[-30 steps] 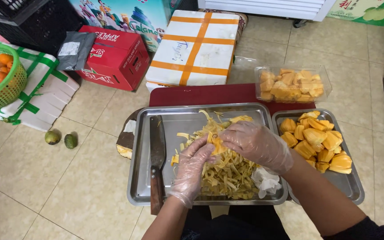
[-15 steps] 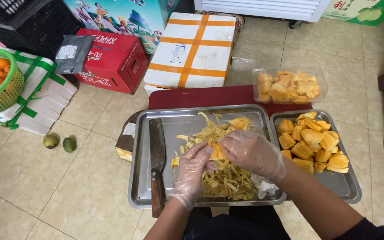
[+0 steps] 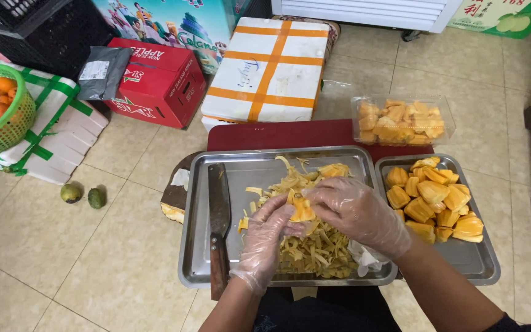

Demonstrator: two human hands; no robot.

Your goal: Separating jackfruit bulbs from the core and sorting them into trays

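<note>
Back of scene: white foam box (image 3: 270,67) with orange tape, red carton (image 3: 158,83) left of it, clear plastic tub (image 3: 404,120) of yellow pods at right. Both gloved hands meet over the large steel tray (image 3: 247,175): left hand (image 3: 265,240) and right hand (image 3: 354,212) pinch 1 yellow fruit pod (image 3: 301,209) above the fibre pile (image 3: 311,246). Knife (image 3: 219,227) lies along the tray's left side. Small tray (image 3: 477,261) touches its right edge. Bare tile floor at left.
</note>
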